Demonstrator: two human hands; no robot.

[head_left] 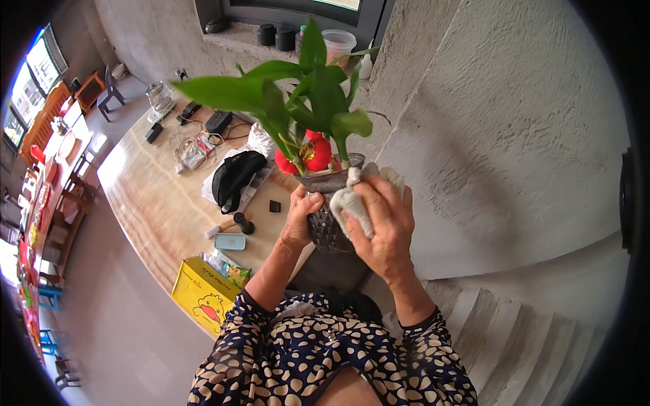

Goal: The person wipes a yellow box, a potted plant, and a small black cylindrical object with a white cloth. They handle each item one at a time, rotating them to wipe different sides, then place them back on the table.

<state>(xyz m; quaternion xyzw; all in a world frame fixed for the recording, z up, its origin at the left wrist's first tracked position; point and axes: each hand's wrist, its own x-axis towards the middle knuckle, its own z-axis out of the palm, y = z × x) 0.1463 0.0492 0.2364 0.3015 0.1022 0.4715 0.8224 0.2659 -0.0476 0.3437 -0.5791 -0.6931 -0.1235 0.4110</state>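
The left hand [300, 220] hugs the dark glass vase [330, 216] of green plant up above the bench [152, 203] while the right hand [380, 227] presses a white cloth [352, 203] on it — a hard rub could make it slip and smash.

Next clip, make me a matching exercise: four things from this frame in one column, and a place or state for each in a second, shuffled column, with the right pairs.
Things:
1. white cloth
2. glass vase
3. black pouch
4. yellow box

Places or states:
A. stands at the near edge of the counter
B. pressed to the vase by the right hand
C. lies on the counter, left of the plant
D. steadied by the left hand, holds green stems and red ornaments

Pairs: 1-B, 2-D, 3-C, 4-A
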